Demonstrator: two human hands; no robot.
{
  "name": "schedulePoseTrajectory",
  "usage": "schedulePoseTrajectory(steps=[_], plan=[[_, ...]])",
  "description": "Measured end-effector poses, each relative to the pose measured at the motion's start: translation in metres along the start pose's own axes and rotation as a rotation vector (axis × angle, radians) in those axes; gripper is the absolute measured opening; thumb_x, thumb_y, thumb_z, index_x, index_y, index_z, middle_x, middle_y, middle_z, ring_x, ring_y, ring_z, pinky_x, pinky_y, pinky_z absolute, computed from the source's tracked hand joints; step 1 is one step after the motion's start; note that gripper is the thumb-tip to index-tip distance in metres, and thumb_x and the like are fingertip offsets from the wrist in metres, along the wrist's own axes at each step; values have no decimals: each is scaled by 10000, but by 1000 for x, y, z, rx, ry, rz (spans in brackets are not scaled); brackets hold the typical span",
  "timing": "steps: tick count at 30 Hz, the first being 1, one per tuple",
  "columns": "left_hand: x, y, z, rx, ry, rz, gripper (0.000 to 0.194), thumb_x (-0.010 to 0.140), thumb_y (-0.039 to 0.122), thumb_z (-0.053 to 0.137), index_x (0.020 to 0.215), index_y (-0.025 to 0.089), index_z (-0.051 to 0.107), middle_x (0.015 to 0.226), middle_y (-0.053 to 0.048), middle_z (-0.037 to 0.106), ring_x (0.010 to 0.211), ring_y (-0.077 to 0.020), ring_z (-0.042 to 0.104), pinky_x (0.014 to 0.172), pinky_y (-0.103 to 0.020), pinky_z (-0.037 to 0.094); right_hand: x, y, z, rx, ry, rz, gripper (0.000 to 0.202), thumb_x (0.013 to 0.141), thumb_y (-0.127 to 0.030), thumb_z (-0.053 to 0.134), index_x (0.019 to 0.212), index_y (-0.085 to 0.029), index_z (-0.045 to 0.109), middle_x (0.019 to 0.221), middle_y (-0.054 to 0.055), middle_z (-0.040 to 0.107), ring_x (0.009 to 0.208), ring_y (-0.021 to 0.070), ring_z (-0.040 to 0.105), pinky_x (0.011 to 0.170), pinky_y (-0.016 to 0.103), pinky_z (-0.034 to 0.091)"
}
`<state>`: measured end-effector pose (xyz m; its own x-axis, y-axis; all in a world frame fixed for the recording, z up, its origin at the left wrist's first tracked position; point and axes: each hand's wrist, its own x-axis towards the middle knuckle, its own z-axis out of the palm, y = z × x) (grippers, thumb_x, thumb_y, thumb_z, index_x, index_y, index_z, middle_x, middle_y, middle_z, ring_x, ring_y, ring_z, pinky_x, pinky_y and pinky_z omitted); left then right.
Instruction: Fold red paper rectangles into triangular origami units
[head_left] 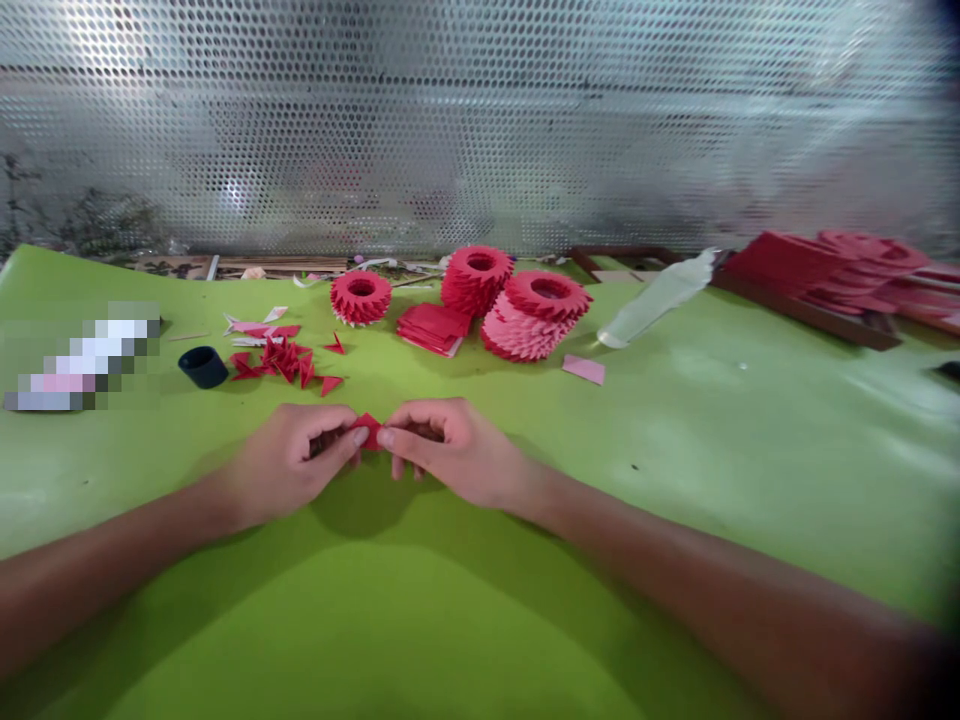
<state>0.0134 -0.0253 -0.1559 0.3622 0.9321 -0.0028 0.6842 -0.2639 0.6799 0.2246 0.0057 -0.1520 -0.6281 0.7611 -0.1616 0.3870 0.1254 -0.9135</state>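
One small piece [370, 430] of folded red paper, pointed at the top, pinched by my left hand [292, 460] and my right hand [457, 450], thumbs closed on fingers, above a smooth green tabletop [480, 620]. Beyond: a loose pile [283, 362] of sharp red paper triangles; three spiky paper rings, one small [361, 310], one behind [469, 297], one red-and-pink [529, 328]; a flat red stack [431, 328]; a pink slip [583, 369]. Containers: a dark, round cup [203, 370], contents hidden; a translucent, tapering tube [652, 300]; a brown tray [825, 325] bearing red sheets [787, 268].
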Motion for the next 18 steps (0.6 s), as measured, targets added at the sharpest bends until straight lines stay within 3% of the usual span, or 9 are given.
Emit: schedulePoseTrajectory(steps=[9, 18], plan=[[-1, -1, -1, -54, -18, -17, 424, 956, 471, 420, 776, 157, 642, 588, 8, 551, 491, -118, 451, 453, -226, 265, 1, 1, -1, -78, 18, 47, 346, 923, -510, 618, 829, -180, 662, 742, 2, 721, 477, 77, 437, 402, 205, 316], [-2, -6, -1, -57, -42, -21, 455, 971, 498, 419, 776, 162, 656, 632, -8, 609, 527, -131, 496, 484, -245, 295, -1, -4, 0, -214, 11, -41, 323, 989, -423, 526, 851, -171, 674, 733, -3, 686, 541, 83, 505, 468, 209, 343]])
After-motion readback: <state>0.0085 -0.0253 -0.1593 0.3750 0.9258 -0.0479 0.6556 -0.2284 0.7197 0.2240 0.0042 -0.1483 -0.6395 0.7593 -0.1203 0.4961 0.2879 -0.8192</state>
